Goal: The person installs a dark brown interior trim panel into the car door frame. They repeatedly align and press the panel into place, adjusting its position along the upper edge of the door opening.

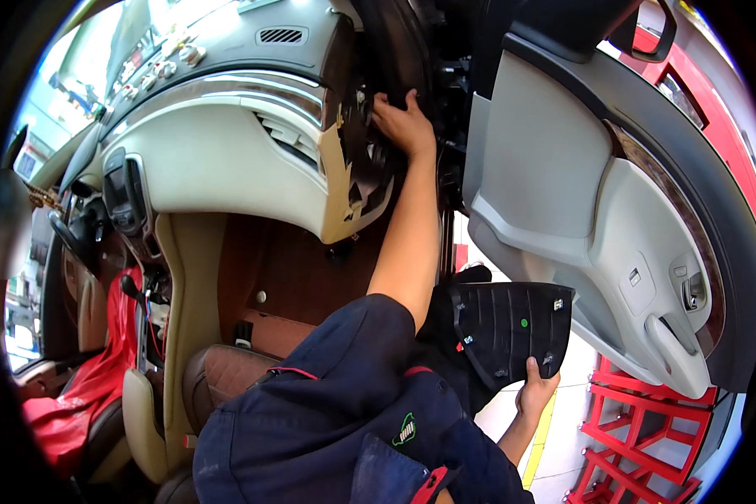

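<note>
Car interior fills the view, seen from the open front passenger doorway: a cream and grey dashboard point(227, 160) curves across the upper left, with brown floor carpet point(286, 269) below it and a brown quilted seat point(227, 374) at lower left. Red cloth point(76, 395) lies over the far seat. At right stands the open door point(596, 227), its grey and cream inner lining facing the camera, with a red metal rack point(638, 428) on the workshop floor beyond.

Left hand point(405, 124) — arm stretched up and forward — is pressed into the exposed end of the dashboard, where the side cover is off and dark inner parts point(365, 160) show. Fingers are bent against the dark edge of the opening; whether they grip anything cannot be told, as the fingertips are hidden.

Right hand point(536, 393) is low at the right, by the door sill. Its grip is closed on the lower edge of a black ribbed plastic panel point(512, 323), thumb over the near face. The panel is held roughly upright, ribbed inner side toward the camera, between the person's knee in dark blue work clothing point(353, 403) and the door lining — clear of both.
</note>
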Tool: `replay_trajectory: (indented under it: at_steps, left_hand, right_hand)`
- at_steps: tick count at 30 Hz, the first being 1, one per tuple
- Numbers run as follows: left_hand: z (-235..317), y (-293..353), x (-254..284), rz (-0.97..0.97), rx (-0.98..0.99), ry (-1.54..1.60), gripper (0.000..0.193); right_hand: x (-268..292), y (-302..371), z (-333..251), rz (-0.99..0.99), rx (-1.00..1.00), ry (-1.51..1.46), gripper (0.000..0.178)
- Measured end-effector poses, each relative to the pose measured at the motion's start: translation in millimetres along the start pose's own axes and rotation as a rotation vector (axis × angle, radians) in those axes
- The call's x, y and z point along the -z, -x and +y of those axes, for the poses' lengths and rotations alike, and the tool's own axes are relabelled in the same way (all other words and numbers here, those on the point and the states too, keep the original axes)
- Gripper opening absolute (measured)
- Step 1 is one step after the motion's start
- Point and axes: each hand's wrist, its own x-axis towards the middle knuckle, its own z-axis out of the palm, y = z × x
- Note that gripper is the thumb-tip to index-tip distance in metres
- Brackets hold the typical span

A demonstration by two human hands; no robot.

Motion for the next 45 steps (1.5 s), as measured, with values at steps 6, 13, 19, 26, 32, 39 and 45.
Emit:
replay_trajectory:
  at_steps: [6, 13, 19, 26, 32, 39, 45]
  left_hand:
    - [6, -12, 8, 0.033, 0.041, -0.113, 0.047]
    - [10, -23, 17, -0.014, 0.09, -0.102, 0.029]
    - [26, 2, 33, -0.068, 0.095, -0.045, 0.026]
    - [36, 5, 62, -0.132, -0.048, -0.139, 0.035]
    - [55, 2, 97, -0.615, -0.221, -0.346, 0.039]
    - [87, -42, 92, -1.188, 0.056, -0.272, 0.044]
    - [117, -61, 74, -1.397, 0.233, -0.706, 0.041]
  right_hand:
    - [-6, -11, -8, -0.066, 0.015, -0.006, 0.041]
    - [-4, -10, -14, -0.058, -0.037, 0.072, 0.033]
    - [12, -2, 6, 0.01, -0.001, -0.076, 0.037]
    - [36, 5, 21, -0.084, 0.034, 0.056, 0.036]
    - [4, 19, 19, -0.023, 0.237, 0.034, 0.048]
    - [-86, 14, -20, -0.54, 0.354, 0.08, 0.063]
    - [-138, -1, -33, -0.643, 0.535, 0.363, 0.065]
